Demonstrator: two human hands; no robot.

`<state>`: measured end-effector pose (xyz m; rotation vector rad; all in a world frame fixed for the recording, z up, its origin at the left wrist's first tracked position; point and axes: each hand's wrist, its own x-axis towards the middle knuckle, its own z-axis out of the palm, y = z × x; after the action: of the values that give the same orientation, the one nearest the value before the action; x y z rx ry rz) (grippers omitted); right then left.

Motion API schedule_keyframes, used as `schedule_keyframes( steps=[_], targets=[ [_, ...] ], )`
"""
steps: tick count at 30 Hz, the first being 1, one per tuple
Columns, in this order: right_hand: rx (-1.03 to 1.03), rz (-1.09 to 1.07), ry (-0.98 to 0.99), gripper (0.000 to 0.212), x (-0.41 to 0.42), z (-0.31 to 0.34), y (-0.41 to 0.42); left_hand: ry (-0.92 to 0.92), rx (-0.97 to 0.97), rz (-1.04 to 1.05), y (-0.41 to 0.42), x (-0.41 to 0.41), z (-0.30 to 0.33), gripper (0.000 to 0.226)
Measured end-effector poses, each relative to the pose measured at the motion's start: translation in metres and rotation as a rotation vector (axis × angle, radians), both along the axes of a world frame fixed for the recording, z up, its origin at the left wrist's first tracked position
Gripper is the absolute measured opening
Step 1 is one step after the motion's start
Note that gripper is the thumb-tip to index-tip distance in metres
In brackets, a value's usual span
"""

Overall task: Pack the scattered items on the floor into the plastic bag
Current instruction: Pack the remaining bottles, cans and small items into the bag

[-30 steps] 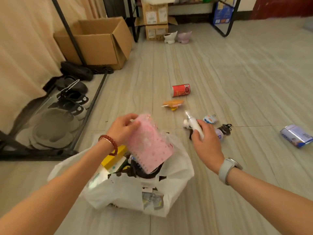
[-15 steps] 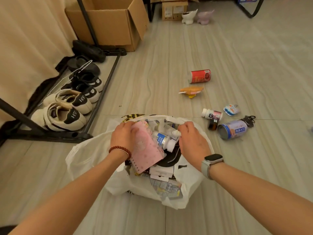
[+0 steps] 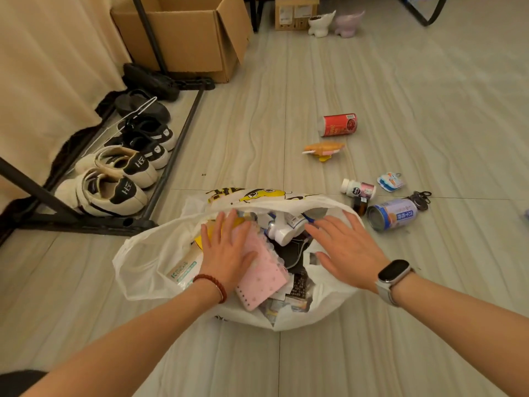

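Note:
A white plastic bag lies open on the floor, filled with several items. My left hand presses flat on a pink spiral notebook inside it. My right hand hovers with spread fingers over the bag's right side, beside a white bottle lying among the contents. On the floor to the right lie a red can, an orange toy, a small white bottle, a blue-and-white can, a small dark jar and a blue keychain.
A black rack base at left holds white sneakers and black shoes. A cardboard box stands behind it, a beige curtain further left. Two small pots sit at the far wall.
My left hand lowered the pink notebook into the bag and now lies flat on it. My right hand brought the white bottle into the bag, let it go and opened.

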<state>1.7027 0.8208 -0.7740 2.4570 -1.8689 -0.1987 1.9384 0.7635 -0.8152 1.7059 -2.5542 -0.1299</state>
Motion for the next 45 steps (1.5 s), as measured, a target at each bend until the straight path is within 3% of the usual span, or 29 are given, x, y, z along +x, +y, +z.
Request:
schedule_keyframes(
  steps=[3, 5, 9, 13, 16, 19, 23, 29, 34, 37, 40, 45],
  targets=[
    [-0.095, -0.096, -0.032, 0.074, 0.001, 0.004, -0.005, -0.145, -0.050, -0.156, 0.016, -0.001, -0.008, 0.043],
    [-0.139, -0.141, -0.074, 0.074, 0.004, 0.005, -0.011, -0.222, -0.018, -0.193, 0.021, -0.004, -0.006, 0.045],
    [-0.088, -0.177, -0.104, 0.063, 0.005, 0.003, -0.014, -0.231, 0.100, -0.323, 0.028, 0.000, -0.009, 0.070],
    [-0.079, -0.043, -0.027, 0.062, 0.000, -0.001, -0.007, -0.360, 0.075, -0.620, 0.026, 0.017, -0.012, 0.095],
    [-0.112, 0.063, 0.021, 0.069, -0.011, -0.005, -0.003, -0.402, 0.036, -0.703, 0.014, 0.020, -0.013, 0.099],
    [-0.138, 0.077, 0.054, 0.075, -0.022, -0.008, -0.001, -0.489, -0.003, -0.630, 0.004, 0.014, -0.009, 0.096],
    [-0.181, 0.075, 0.062, 0.076, -0.025, -0.009, -0.004, -0.440, -0.102, -0.557, -0.007, 0.009, -0.005, 0.085],
    [-0.268, 0.224, 0.088, 0.072, -0.013, -0.009, -0.012, -0.408, -0.256, -0.319, -0.018, 0.011, 0.001, 0.045],
    [-0.281, 0.270, 0.118, 0.070, -0.002, -0.013, -0.012, -0.216, -0.414, -0.441, -0.003, 0.006, 0.004, 0.036],
    [-0.202, 0.171, 0.005, 0.069, -0.003, -0.016, -0.010, -0.094, -0.436, -0.396, -0.003, -0.007, 0.019, 0.033],
    [-0.265, 0.126, -0.107, 0.046, -0.006, -0.014, -0.007, -0.061, -0.331, -0.305, -0.013, -0.030, 0.034, 0.042],
    [-0.349, -0.265, -0.618, 0.047, -0.032, -0.003, -0.006, 0.106, -0.138, -0.172, -0.033, -0.094, 0.053, 0.054]
  ],
)
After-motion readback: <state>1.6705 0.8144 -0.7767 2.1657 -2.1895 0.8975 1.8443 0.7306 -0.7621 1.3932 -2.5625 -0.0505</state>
